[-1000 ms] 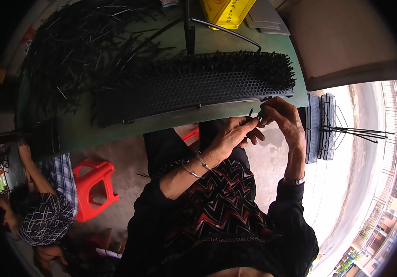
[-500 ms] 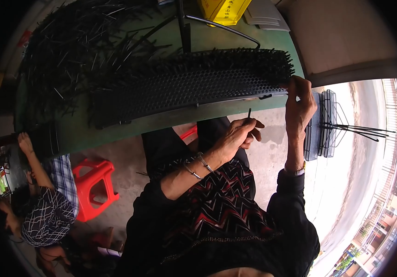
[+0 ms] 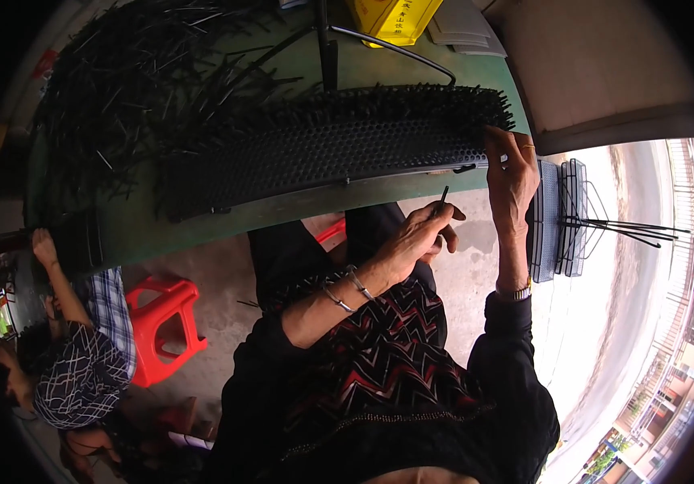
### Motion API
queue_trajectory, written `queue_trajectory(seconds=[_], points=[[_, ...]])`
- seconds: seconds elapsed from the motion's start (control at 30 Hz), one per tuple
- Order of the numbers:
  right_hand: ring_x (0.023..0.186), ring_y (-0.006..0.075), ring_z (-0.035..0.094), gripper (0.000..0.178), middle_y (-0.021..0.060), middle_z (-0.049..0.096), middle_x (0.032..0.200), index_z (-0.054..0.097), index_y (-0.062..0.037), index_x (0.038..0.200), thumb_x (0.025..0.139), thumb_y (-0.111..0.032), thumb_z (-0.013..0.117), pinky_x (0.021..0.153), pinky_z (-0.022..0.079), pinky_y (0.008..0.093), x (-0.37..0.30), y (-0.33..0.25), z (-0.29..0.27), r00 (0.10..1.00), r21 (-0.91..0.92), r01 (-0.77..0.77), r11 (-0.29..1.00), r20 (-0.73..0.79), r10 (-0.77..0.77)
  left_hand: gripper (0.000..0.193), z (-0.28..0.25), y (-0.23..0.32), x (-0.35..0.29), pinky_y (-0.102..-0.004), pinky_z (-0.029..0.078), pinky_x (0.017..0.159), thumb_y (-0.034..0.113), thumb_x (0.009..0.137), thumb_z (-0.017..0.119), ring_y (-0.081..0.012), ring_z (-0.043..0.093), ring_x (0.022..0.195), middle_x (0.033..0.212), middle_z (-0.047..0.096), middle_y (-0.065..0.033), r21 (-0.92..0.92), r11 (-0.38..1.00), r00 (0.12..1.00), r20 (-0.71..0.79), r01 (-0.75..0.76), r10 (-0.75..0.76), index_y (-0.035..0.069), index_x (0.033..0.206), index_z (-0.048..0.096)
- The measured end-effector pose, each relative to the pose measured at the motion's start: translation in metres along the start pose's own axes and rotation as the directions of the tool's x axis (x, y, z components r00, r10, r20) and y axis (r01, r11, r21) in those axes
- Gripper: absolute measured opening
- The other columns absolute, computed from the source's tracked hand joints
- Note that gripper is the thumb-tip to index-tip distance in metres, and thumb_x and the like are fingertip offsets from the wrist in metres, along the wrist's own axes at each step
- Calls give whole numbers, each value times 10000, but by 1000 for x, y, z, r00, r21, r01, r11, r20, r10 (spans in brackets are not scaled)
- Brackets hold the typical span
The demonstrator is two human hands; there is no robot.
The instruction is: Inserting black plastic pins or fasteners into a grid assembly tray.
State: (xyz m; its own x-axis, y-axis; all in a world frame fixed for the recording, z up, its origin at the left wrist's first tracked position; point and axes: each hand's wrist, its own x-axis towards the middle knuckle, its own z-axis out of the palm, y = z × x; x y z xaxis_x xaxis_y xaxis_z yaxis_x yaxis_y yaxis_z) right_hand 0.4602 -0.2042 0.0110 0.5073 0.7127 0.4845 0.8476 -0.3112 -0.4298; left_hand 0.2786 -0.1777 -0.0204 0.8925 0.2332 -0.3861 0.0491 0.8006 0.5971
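A long black perforated panel lies along the near edge of the green table. Dense rows of short black sticks stand up from its far half, while bare holes show along the near half. My right hand is at the panel's right end, its fingers bent in a pinch beside the last sticks; what lies between the fingertips is hidden. Below the panel, over my lap, my left hand is closed, and one thin black stick pokes up from its fingers.
Loose black sticks form a big pile on the table's left. A black metal stand and a yellow box are behind the panel. Wire racks stand at right. A red stool and another person are at left.
My right hand has moved slightly left along the panel's end. The stick in my left hand has tilted a little to the right and shows more of its length.
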Motion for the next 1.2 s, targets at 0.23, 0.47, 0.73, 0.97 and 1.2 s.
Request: queue_trajectory(seconds=[0.23,0.47,0.73,0.97,1.2], points=[[791,182,624,222,45,585,940,688,-147,1109,889,-161,659,684,484,302,0,-5,-3,998,-128,47,991,36,-42,342,2,-4,-1,-185,205,440,378,1001,449,-16,262,490,726,561,-23,-11,998,998,6,-58,58,74,1027,603],[709,84,582,226,39,664,823,671,-23,1106,893,-79,619,648,465,242,-26,-31,-39,802,298,-384,874,577,155,359,2,1,-4,-195,202,437,361,1008,432,-17,274,492,726,562,-21,33,997,997,36,-70,68,62,1022,630],[662,83,609,85,54,674,823,612,-18,997,928,-48,571,612,465,225,-24,-28,-45,978,284,-192,940,-23,207,380,3,-7,2,-182,371,474,373,943,583,-63,505,613,873,663,-63,30,997,984,-163,-64,68,41,1129,589],[673,90,636,101,31,661,756,629,-49,1015,923,-60,587,628,480,233,-16,-4,-13,978,149,-75,986,-182,102,298,-9,-1,-6,-187,382,498,284,971,545,-61,522,628,874,666,-84,62,995,994,-72,-74,78,33,1107,631],[757,174,641,88,45,604,961,642,-116,993,912,-140,615,641,499,305,-21,-2,-1,998,-35,-53,998,-22,52,272,-19,7,-19,-183,366,504,261,981,526,-52,516,611,829,659,-67,97,989,983,-134,-114,126,39,1091,638]])
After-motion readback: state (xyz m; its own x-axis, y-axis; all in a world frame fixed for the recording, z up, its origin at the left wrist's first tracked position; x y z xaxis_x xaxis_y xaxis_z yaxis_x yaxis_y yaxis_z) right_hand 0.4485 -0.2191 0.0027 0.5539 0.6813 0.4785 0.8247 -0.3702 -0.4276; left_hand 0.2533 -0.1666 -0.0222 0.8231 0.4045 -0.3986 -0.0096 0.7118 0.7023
